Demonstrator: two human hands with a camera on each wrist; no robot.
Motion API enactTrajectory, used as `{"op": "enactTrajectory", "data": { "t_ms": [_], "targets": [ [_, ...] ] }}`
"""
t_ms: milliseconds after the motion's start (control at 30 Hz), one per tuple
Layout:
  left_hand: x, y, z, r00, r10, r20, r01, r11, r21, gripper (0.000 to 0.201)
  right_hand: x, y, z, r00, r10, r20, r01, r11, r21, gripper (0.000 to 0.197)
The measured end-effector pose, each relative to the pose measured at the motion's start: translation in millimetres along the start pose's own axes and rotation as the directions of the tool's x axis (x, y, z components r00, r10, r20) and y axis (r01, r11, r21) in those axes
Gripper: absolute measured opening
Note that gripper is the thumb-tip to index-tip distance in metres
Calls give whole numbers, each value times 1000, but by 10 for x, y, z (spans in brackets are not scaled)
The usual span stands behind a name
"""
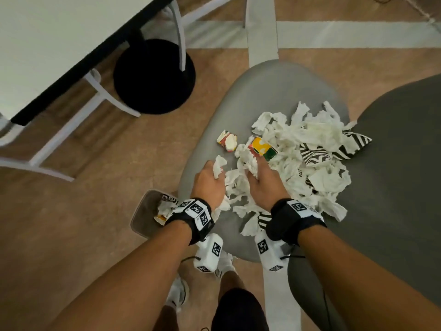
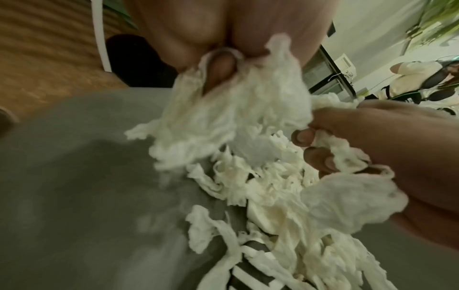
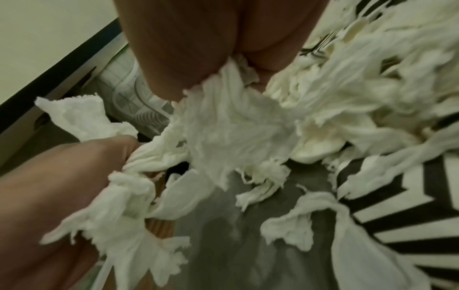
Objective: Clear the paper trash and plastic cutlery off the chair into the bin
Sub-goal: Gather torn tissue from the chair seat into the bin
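A heap of torn white tissue paper (image 1: 307, 149) covers the grey chair seat (image 1: 274, 91), mixed with black-and-white striped paper (image 1: 315, 156) and two crumpled colourful paper cups (image 1: 262, 146) (image 1: 227, 140). My left hand (image 1: 211, 177) grips a wad of tissue (image 2: 223, 109) at the heap's near left edge. My right hand (image 1: 261, 180) is beside it, its fingers curled into another clump of tissue (image 3: 236, 125). The small grey bin (image 1: 143, 216) stands on the floor left of the chair, under my left wrist, with some trash inside. No plastic cutlery is visible.
A white table (image 1: 47, 44) with a black edge fills the upper left, with a black round stool (image 1: 154, 75) and white chair legs (image 1: 71, 125) under it. A second dark grey seat (image 1: 401, 187) adjoins on the right. My feet (image 1: 179, 292) stand close to the chair.
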State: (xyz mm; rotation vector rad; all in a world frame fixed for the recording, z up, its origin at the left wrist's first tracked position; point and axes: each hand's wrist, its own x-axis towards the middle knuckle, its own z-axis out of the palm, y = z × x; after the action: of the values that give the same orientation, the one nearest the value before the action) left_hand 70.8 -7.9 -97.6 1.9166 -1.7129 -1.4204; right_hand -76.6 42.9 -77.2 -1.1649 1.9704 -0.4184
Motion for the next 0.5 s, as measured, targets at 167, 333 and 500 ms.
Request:
{"op": "enactTrajectory", "data": {
  "t_ms": [167, 333, 500],
  "targets": [
    [-52, -530, -523, 986, -149, -79, 141, 986, -90, 27, -24, -316, 545, 990, -41, 137, 50, 997, -61, 16],
    [-100, -1317, -1037, 915, -400, 45, 402, 900, -170, 49, -110, -736, 1216, 970, -86, 228, 90, 996, -8, 22],
    [-27, -2222, -1156, 866, -495, 69, 498, 866, -41, 58, -196, -1008, 1874, 933, -55, 356, 20, 995, 101, 27]
  ]
}}
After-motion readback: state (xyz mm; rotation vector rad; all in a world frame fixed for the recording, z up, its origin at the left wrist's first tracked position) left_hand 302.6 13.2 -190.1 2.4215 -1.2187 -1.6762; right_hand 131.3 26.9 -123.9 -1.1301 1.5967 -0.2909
